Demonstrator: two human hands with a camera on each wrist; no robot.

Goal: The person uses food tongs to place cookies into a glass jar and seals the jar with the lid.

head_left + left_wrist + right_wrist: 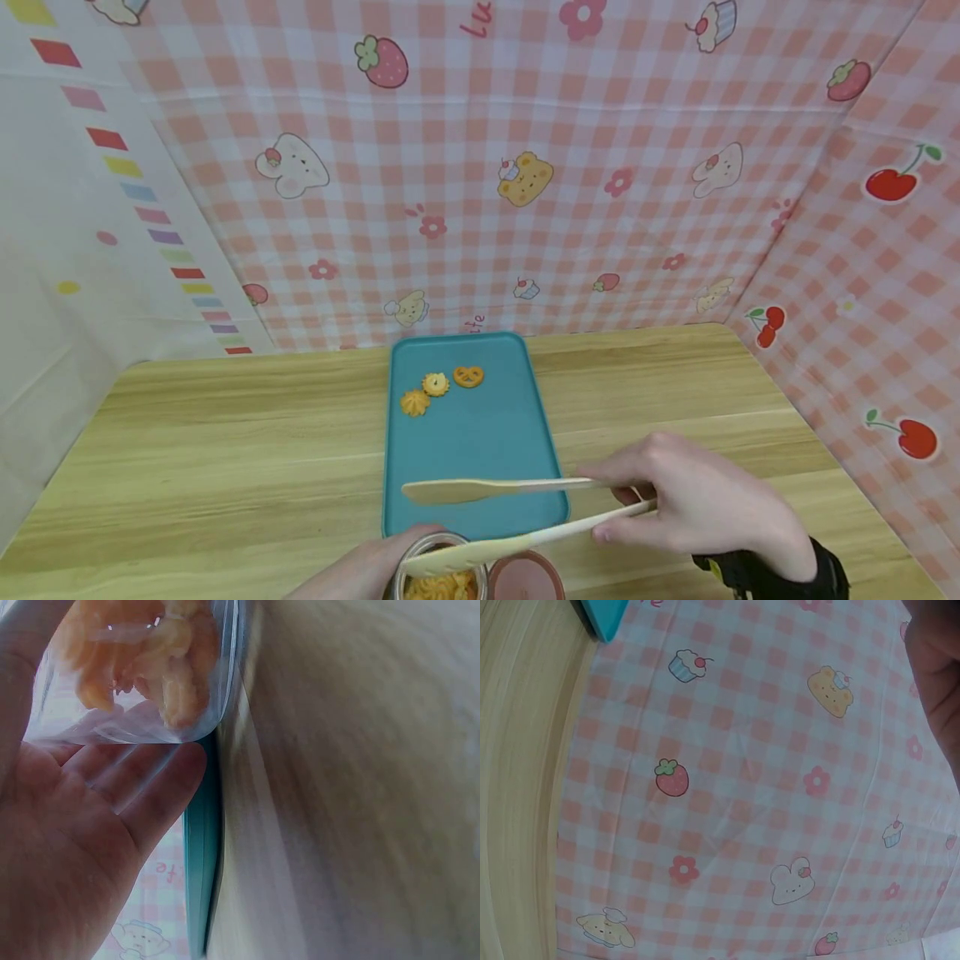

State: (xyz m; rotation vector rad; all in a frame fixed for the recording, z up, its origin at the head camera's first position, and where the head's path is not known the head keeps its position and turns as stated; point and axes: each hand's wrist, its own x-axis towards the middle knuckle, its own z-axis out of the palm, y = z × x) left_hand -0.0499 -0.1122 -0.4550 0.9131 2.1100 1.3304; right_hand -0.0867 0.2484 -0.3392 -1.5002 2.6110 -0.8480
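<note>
From the head view, three snacks sit on one tray (480, 450): two cookies (436, 384) and one pretzel (468, 377). One lidless jar (431, 540) stands at its near edge beside one pink lid (527, 577); many snacks remain inside, uncountable, so I'd judge much is left. The right hand (675, 500) pinches one pair of tongs (495, 546), tips parted. In the left wrist view, the left hand (67, 847) grips the jar. The right wrist view doesn't show the right fingers' hold.

The jar (139, 682) looks like clear, glossy plastic (smooth), the tray (487, 446) matt.
</note>
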